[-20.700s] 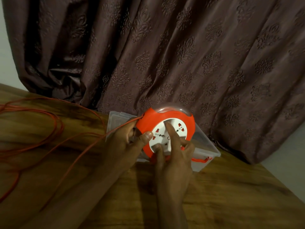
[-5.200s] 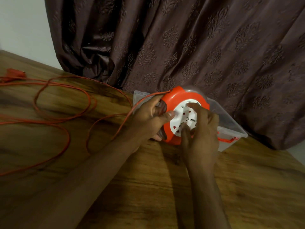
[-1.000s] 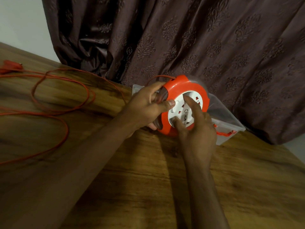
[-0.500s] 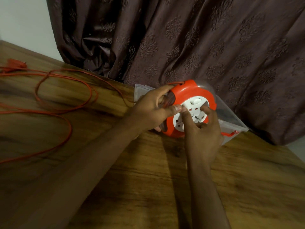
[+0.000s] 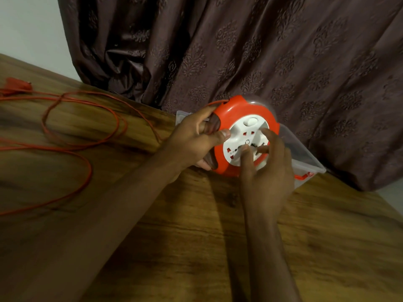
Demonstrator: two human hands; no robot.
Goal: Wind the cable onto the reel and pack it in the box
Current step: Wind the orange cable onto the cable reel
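From the head camera, both forearms reach forward across the wooden table (image 5: 174,247) to the orange reel (image 5: 244,110), which stands on its edge at the far side, its round white socket face (image 5: 246,131) turned toward the person and tilted a little up. The left hand (image 5: 192,142) grips the reel's left rim, thumb laid over the front edge onto the white face, the other fingers curled behind the housing. The right hand (image 5: 268,171) comes up from below with its fingers bent onto the white face; the forefinger tip touches near the hub, the others arch over the right half, and whether they pinch anything there I cannot tell. The orange cable (image 5: 87,171) leaves the reel's top left by the left hand and runs off leftward in loose loops over the table, out to an orange plug (image 5: 16,85) near the far left edge. Just behind the reel, touching or nearly so, sits the clear plastic box (image 5: 305,155) with an orange latch (image 5: 303,176), pressed against the brown patterned curtain (image 5: 261,51). Bare tabletop lies nearer the person, below the hands
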